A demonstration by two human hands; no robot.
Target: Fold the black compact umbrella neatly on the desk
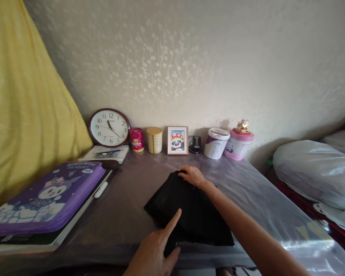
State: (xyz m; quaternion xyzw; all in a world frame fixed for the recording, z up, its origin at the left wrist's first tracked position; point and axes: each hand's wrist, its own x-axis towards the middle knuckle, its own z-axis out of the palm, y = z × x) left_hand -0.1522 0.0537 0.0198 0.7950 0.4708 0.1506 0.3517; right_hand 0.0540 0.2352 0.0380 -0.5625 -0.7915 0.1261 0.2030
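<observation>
A black piece of folded cloth (186,211) lies on the table in front of me; its exact kind is hard to make out. My right hand (192,177) reaches over it to the far edge, with fingers bent and closed on the fabric there. At the near left edge is my left hand (159,245), index finger stretched out over the cloth and thumb held apart from it. A bit of black fabric shows between that thumb and finger. The other fingers of the left hand are mostly hidden.
Along the wall stand a round clock (109,127), a pink tin (136,140), a yellow-lidded can (154,140), a framed panda picture (177,140), a small black device (196,145) and two tubs (216,143). A purple case (48,195) lies left; a plastic-wrapped bundle (313,168) sits right.
</observation>
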